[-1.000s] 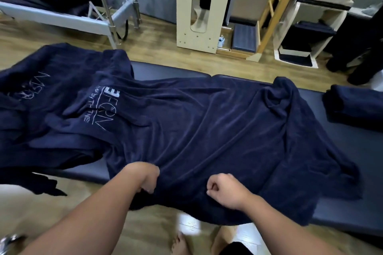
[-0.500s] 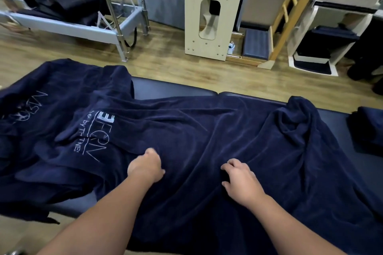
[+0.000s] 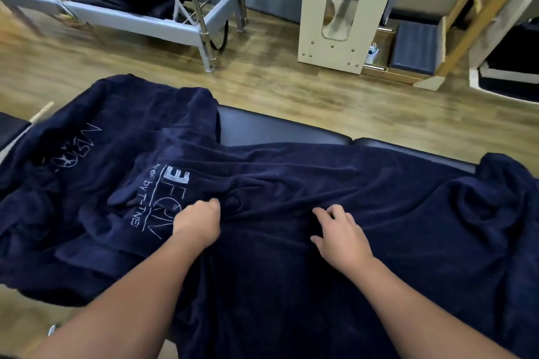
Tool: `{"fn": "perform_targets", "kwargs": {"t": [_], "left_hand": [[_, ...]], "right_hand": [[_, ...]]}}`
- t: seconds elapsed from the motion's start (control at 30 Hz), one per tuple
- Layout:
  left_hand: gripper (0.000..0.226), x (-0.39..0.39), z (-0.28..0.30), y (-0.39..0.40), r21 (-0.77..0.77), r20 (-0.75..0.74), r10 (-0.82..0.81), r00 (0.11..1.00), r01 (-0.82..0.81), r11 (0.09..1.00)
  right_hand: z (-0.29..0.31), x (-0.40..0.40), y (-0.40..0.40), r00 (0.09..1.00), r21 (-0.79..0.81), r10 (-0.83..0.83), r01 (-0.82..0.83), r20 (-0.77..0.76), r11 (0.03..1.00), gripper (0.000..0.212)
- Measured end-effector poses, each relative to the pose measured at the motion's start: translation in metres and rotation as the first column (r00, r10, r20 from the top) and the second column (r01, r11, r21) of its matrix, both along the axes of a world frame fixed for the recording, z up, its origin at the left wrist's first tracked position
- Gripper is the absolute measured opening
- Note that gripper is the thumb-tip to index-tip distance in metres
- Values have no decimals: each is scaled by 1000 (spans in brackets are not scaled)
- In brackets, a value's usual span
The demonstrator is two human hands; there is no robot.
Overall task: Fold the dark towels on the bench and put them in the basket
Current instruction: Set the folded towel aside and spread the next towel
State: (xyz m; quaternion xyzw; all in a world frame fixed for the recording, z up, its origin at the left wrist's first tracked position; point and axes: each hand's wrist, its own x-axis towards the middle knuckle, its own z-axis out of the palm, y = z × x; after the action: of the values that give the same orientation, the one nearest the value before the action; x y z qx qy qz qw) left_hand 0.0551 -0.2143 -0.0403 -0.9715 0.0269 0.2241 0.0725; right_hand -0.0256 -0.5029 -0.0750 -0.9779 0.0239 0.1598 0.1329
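A large dark navy towel [image 3: 364,213] with pale lettering lies spread across the black padded bench [image 3: 277,128]. It overlaps a second dark towel [image 3: 67,154] bunched at the left end. My left hand [image 3: 197,221] grips a fold of the top towel beside the lettering, fingers curled into the cloth. About a hand's width to its right, my right hand [image 3: 339,230] has bent fingers dug into the same fold. A ridge of fabric runs between my two hands. The towel's right end is rumpled. No basket is in view.
Beyond the bench is wood floor. A grey metal-framed exercise machine [image 3: 145,17] stands at the back left, a pale wooden arch unit [image 3: 344,9] at the back centre, a wooden ladder frame [image 3: 472,9] to its right. A black pad [image 3: 11,128] sits far left.
Both hands have moved away from me, from the towel's near edge to the middle of the bench, drawing the cloth along. The view has shifted left, and the folded towel at the right has left the frame.
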Motion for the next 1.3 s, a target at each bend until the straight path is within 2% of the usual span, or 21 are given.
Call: {"fn": "perform_targets", "kwargs": {"t": [0.23, 0.3, 0.37, 0.47, 0.53, 0.6, 0.67, 0.7, 0.77, 0.83, 0.87, 0.9, 0.97, 1.0, 1.03, 1.07, 1.1, 1.17, 1.2, 1.23, 1.3], "left_hand": [[21, 78, 27, 54, -5, 158, 37, 987, -37, 999], [23, 98, 30, 58, -10, 184, 5, 983, -3, 1000], [24, 116, 29, 52, -80, 204, -48, 978, 66, 995], [26, 137, 21, 28, -222, 248, -103, 963, 160, 962], [42, 151, 11, 10, -254, 177, -104, 979, 147, 956], [62, 162, 0, -4, -267, 40, -74, 996, 82, 960], [55, 172, -10, -11, -309, -74, 4, 997, -27, 951], [43, 176, -14, -13, -332, -113, 40, 993, -76, 940], [21, 185, -16, -17, -361, -143, 59, 988, -108, 926], [13, 195, -10, -20, -367, -159, 51, 986, -107, 924], [14, 200, -7, -21, -375, -162, 66, 985, -124, 919], [15, 206, -4, -23, -410, -149, 100, 984, -154, 899], [8, 221, 3, -25, -567, -93, 221, 971, -234, 789], [5, 227, 8, -25, -653, -55, 289, 956, -253, 714], [12, 233, 13, -26, -714, -15, 333, 943, -243, 657], [24, 235, 18, -27, -728, 28, 321, 947, -201, 656], [42, 234, 23, -27, -702, 64, 258, 964, -141, 698], [81, 221, 25, -30, -585, 90, 74, 993, -7, 811], [88, 211, 22, -31, -528, 92, -8, 996, 56, 847], [84, 201, 17, -32, -488, 100, -73, 992, 113, 866], [49, 178, 5, -33, -461, 105, -202, 974, 227, 858]], "right_hand": [[6, 56, 55, 992, 201, 85, -65, -89, 977, 56], [8, 75, 68, 991, 239, 74, -45, -113, 970, 52], [10, 96, 74, 998, 225, -9, 22, -59, 974, 42], [16, 124, 72, 974, 155, -216, 205, 61, 966, 28], [19, 141, 63, 935, 75, -346, 341, 72, 937, 32], [21, 155, 49, 895, -24, -445, 445, 1, 895, 49], [22, 167, 37, 852, -101, -514, 506, -93, 857, 63], [21, 173, 32, 834, -125, -537, 523, -125, 843, 61], [21, 181, 25, 821, -136, -556, 541, -132, 830, 38], [22, 189, 20, 827, -149, -548, 531, -124, 835, 14], [24, 194, 19, 835, -163, -533, 512, -133, 843, 9], [26, 198, 18, 842, -174, -521, 497, -140, 850, 10], [31, 210, 17, 836, -140, -545, 532, -71, 835, 13], [34, 217, 17, 821, -74, -571, 570, 6, 818, 15], [36, 224, 18, 801, 13, -592, 593, 86, 805, 16], [37, 230, 19, 793, 94, -592, 584, 143, 806, 21], [37, 234, 21, 815, 130, -558, 543, 155, 830, 29], [35, 230, 29, 889, 73, -451, 446, 78, 892, 45], [31, 223, 34, 912, 20, -408, 408, 35, 913, 45], [25, 213, 39, 928, -17, -372, 372, 8, 928, 41], [14, 183, 48, 961, -37, -278, 277, -3, 960, 38]]}}
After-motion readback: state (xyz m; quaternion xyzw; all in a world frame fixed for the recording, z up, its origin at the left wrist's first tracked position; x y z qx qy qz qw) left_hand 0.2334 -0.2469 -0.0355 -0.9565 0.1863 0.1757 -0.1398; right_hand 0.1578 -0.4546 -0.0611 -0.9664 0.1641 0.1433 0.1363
